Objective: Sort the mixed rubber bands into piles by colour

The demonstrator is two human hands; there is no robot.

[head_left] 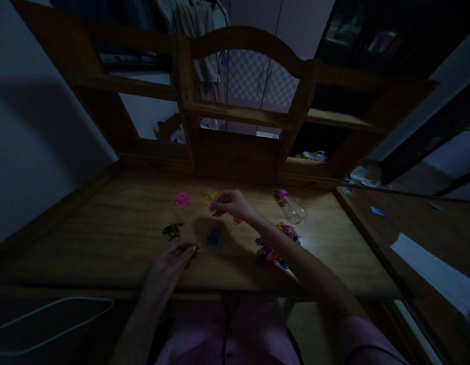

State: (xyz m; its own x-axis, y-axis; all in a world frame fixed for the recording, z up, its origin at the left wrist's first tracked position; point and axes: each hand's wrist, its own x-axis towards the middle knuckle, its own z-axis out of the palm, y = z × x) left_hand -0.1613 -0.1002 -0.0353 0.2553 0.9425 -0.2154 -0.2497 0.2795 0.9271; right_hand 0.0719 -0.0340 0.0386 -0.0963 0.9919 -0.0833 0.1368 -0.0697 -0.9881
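Dim light over the wooden desk [106, 228]. The left hand [176, 256] rests near the front edge, fingers closed on a small yellow band [193, 248]. The right hand [232, 203] is extended farther back, fingertips pinched on a pink bit [211, 205], just beside the yellow pile [211, 196]. The blue pile [214, 236] lies between the hands. The mixed pile [271, 251] lies under the right forearm.

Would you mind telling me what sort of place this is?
Likely a dim room at home: a wooden desk with shelves above, clothes hanging behind it, and piles of coloured bands.
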